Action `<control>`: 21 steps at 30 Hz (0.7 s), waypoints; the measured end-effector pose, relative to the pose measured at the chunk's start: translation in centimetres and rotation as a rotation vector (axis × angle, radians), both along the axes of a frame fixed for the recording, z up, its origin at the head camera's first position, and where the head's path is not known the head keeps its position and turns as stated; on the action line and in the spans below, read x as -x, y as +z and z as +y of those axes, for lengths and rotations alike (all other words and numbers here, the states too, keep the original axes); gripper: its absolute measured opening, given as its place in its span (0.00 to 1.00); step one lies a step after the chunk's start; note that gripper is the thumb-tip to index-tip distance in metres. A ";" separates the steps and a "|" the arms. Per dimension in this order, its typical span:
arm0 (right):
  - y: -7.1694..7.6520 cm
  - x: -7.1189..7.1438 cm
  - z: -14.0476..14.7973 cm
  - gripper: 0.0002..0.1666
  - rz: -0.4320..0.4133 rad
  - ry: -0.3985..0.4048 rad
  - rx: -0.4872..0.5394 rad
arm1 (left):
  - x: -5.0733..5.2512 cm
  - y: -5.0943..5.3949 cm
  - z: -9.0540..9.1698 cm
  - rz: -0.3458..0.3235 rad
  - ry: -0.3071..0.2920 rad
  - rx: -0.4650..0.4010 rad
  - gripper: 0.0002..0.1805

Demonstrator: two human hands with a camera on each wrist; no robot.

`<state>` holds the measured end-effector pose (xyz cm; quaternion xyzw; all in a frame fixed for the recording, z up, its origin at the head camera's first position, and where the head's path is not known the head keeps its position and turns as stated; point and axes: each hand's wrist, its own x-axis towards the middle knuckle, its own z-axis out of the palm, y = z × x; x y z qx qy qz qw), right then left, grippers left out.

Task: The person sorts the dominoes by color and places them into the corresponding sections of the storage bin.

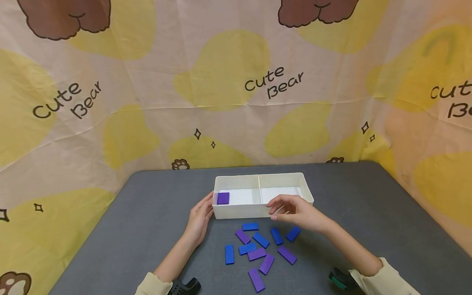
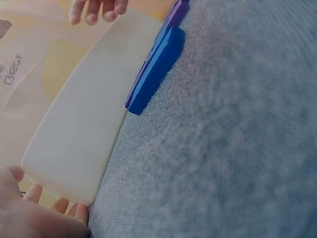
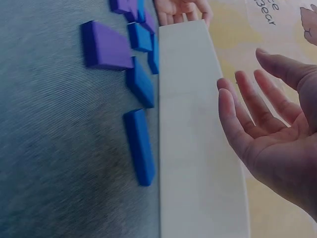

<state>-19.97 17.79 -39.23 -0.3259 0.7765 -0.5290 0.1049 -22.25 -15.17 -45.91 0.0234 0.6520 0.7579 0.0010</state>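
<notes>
A white two-compartment box (image 1: 239,212) stands on the grey table, with a purple piece (image 1: 223,198) lying at the left end of its left compartment. My left hand (image 1: 198,223) rests against the box's left end, its fingers nearly straight along the wall. Over the front wall of the right compartment hovers my right hand (image 1: 298,213), fingers loosely bent and holding nothing; the right wrist view shows its palm bare. Several flat blue blocks (image 3: 139,147) and purple blocks (image 3: 105,46) lie scattered in front of the box, among them a blue block (image 1: 229,254) nearest the left hand.
The grey table (image 1: 158,217) extends to both sides of the box. Behind it hangs a patterned cloth (image 1: 228,73) with printed bears and lettering. Dark wrist bands (image 1: 343,279) sit at both cuffs.
</notes>
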 end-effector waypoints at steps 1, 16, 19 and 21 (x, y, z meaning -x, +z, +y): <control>-0.1 -0.1 0.2 0.19 -0.005 0.004 -0.004 | 0.0 0.0 0.0 -0.001 0.001 0.000 0.28; -2.5 -1.2 2.3 0.22 -0.158 0.171 0.026 | 0.0 0.1 0.1 -0.007 0.009 0.000 0.28; -2.8 -1.4 2.6 0.23 -0.198 0.194 0.020 | 0.0 0.0 0.1 -0.009 0.010 0.001 0.28; -3.0 -1.5 2.8 0.23 -0.219 0.208 0.015 | 0.0 0.0 0.1 -0.009 0.009 0.001 0.28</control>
